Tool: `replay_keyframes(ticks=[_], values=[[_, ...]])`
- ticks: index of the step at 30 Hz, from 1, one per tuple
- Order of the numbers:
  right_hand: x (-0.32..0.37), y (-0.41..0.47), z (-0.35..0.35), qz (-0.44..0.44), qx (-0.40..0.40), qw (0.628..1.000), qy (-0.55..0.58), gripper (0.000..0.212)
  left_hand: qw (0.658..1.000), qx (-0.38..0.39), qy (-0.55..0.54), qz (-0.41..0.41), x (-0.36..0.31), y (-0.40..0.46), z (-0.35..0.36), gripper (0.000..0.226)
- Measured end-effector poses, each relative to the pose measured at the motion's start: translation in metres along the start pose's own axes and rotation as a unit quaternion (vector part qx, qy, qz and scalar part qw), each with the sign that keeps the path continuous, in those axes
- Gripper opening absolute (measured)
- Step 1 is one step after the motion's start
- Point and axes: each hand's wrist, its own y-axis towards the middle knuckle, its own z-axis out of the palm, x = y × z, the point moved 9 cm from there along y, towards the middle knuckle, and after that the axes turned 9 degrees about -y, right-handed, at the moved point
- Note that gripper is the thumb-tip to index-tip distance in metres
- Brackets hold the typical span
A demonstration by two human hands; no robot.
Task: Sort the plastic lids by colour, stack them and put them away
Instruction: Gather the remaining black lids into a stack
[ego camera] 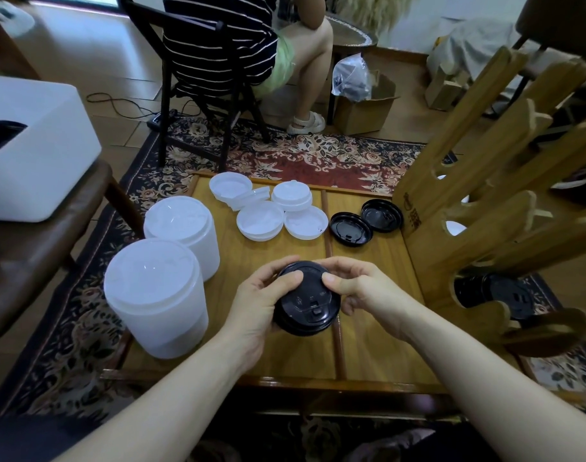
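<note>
Above the middle of the wooden table, my left hand and my right hand both grip a stack of black lids, fingers curled round its rim. Two more black lids lie loose at the far right of the table. Several white lids lie scattered at the far middle. Two tall stacks of white lids stand at the left. A wooden lid rack stands at the right, with black lids in its lowest slot.
A person in a striped top sits on a dark chair beyond the table. A white box rests on a brown seat at the left. A cardboard box with a plastic bag stands on the floor. A patterned rug lies beneath the table.
</note>
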Motion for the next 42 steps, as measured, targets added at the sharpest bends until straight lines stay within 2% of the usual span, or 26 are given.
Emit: replay_keyframes(ticks=[3,5,7,8,12,15,19,21,23,26,29,31,34,36,38,42], values=[[0.004,0.010,-0.011,-0.015,0.010,0.998,-0.053,0.029,0.999,-0.008,-0.040,0.000,-0.001,0.001,0.000,0.047],[-0.002,0.028,-0.040,-0.021,-0.069,0.990,-0.122,0.036,0.997,-0.020,-0.073,-0.005,0.000,0.002,-0.002,0.055],[-0.008,0.046,-0.073,-0.027,-0.176,0.954,-0.243,0.041,0.994,-0.028,-0.104,-0.012,0.000,0.004,-0.004,0.052],[-0.012,0.054,-0.082,-0.023,-0.199,0.929,-0.311,0.043,0.993,-0.028,-0.116,-0.017,0.000,0.005,-0.004,0.049],[-0.034,0.079,-0.085,0.009,-0.161,0.837,-0.523,0.049,0.990,-0.044,-0.130,-0.033,0.002,0.007,-0.010,0.052],[-0.032,0.077,-0.081,-0.019,-0.182,0.770,-0.612,0.036,0.990,-0.053,-0.124,-0.039,0.004,0.008,-0.015,0.041],[-0.030,0.064,-0.074,-0.033,-0.191,0.770,-0.608,0.020,0.989,-0.058,-0.129,-0.039,0.003,0.007,-0.016,0.038],[-0.026,0.054,-0.075,-0.037,-0.201,0.789,-0.580,0.017,0.989,-0.055,-0.128,-0.040,0.003,0.006,-0.014,0.039],[-0.018,0.042,-0.081,-0.029,-0.231,0.832,-0.503,0.014,0.989,-0.056,-0.127,-0.040,0.002,0.005,-0.014,0.040],[-0.003,0.019,-0.092,-0.015,-0.280,0.909,-0.308,0.007,0.989,-0.062,-0.131,-0.035,0.000,0.004,-0.014,0.042],[0.005,-0.007,-0.095,0.001,-0.309,0.949,-0.061,0.006,0.987,-0.069,-0.142,-0.031,-0.002,0.003,-0.014,0.043],[0.002,-0.018,-0.088,0.026,-0.287,0.955,0.076,0.011,0.986,-0.072,-0.148,-0.030,-0.002,0.002,-0.012,0.043],[-0.005,-0.019,-0.056,0.037,-0.167,0.954,0.246,0.024,0.986,-0.063,-0.148,-0.031,-0.001,0.002,-0.010,0.040],[-0.006,-0.020,-0.029,0.050,-0.077,0.950,0.298,0.032,0.987,-0.058,-0.146,-0.030,0.000,0.002,-0.009,0.039],[-0.006,-0.021,-0.010,0.053,-0.027,0.956,0.287,0.038,0.988,-0.051,-0.140,-0.025,-0.001,0.002,-0.008,0.035],[-0.010,-0.015,-0.003,0.067,-0.039,0.965,0.250,0.039,0.989,-0.044,-0.140,-0.025,-0.001,0.003,-0.008,0.025]])
